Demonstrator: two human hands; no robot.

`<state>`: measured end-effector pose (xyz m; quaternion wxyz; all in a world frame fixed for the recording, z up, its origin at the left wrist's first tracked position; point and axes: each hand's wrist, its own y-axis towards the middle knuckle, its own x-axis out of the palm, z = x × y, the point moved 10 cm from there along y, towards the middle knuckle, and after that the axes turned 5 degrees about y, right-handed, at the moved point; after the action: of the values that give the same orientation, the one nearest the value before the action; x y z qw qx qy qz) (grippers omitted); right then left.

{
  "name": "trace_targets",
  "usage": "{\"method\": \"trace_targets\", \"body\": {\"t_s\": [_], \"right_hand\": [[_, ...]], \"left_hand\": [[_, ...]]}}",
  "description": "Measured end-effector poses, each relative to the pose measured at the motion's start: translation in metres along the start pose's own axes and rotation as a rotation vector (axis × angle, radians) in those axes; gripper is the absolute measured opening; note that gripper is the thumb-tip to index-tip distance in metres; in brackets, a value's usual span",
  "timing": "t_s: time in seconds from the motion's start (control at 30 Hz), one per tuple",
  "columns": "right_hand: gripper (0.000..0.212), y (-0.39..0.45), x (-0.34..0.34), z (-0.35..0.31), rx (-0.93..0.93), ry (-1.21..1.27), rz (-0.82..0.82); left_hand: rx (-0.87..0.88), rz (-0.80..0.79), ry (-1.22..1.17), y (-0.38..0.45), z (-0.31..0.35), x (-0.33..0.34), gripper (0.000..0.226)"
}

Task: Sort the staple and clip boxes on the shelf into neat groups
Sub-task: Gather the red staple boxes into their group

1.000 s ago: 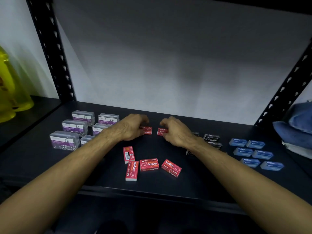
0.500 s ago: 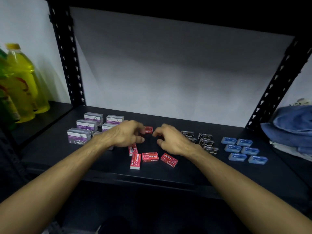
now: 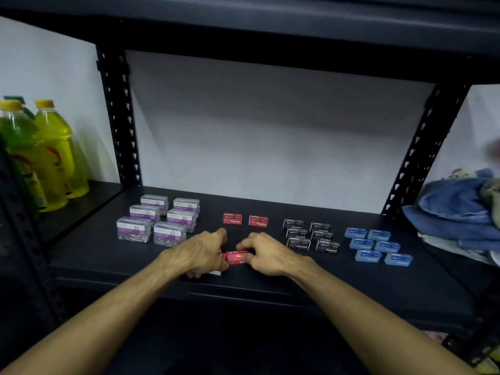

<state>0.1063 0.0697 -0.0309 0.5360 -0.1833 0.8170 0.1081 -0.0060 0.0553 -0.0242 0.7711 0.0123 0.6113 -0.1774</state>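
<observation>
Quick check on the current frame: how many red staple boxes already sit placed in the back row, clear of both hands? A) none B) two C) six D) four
B: two red staple boxes lie side by side at the back of the shelf, between the clear paper clip boxes and the black staple boxes, while both hands work on other red boxes nearer the front.

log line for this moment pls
phase: grouping red boxes | left hand: gripping red box, mostly hidden | right hand: pinching red staple box | back red pair: placed
</observation>
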Motion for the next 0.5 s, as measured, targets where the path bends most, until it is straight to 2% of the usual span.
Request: {"method": "trace_targets", "body": {"t_s": [0.23, 0.4, 0.5], "right_hand": [[0.035, 0.0, -0.001, 0.008, -0.017, 0.01, 0.013], [0.033, 0.001, -0.001, 0.009, -0.032, 0.008, 0.029], [0.031, 0.001, -0.001, 0.01, -0.033, 0.015, 0.032]], "left_hand": [[0.034, 0.042, 0.059, 0.011, -0.01, -0.005, 0.06], [0.087, -0.009, 0.023, 0.017, -0.011, -0.002, 0.052], [0.146, -0.039, 0.041, 0.019, -0.008, 0.001, 0.034]]}}
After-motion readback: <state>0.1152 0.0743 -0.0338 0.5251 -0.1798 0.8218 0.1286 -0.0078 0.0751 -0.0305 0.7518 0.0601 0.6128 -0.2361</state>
